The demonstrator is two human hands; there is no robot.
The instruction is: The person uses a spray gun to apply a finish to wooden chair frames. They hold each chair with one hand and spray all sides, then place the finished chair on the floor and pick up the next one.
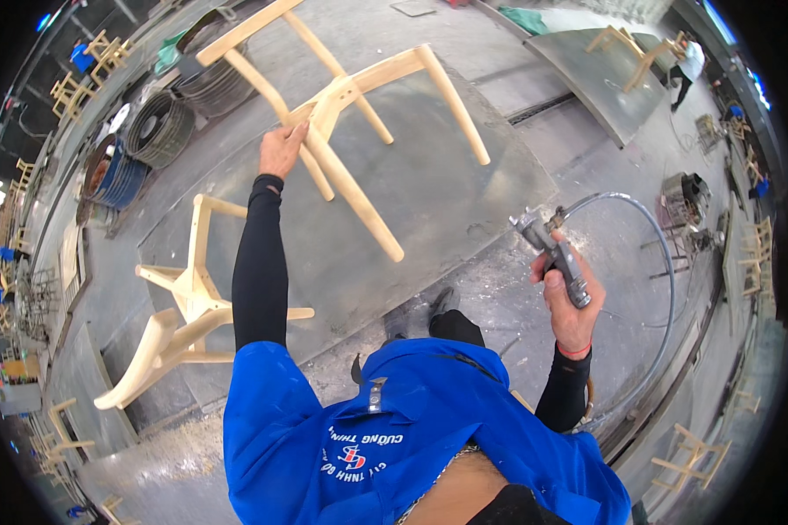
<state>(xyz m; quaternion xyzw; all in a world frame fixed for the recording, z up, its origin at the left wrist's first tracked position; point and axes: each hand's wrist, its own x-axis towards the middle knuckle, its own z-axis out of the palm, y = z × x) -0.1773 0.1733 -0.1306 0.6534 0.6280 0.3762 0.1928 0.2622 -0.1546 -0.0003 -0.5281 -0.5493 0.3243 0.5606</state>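
Note:
A pale unfinished wooden chair frame [331, 103], without a seat, stands tilted over the grey board in front of me. My left hand [282, 150] is closed round one of its bars, near the joint with a long leg. In my right hand [571, 306] is a metal spray gun [552, 249], its nozzle end facing up and left, apart from the chair. A grey hose [671, 271] loops from the gun out to the right and back down beside my forearm. Another bare chair frame [193, 289] lies on its side left of my left arm.
The grey board [490, 188] spreads ahead of my feet. Round bins [160, 129] and a blue drum [121, 179] line the left. Far right, a person [689, 66] stands beside another grey board [600, 101] bearing a chair frame. More chair frames [692, 459] stand around the edges.

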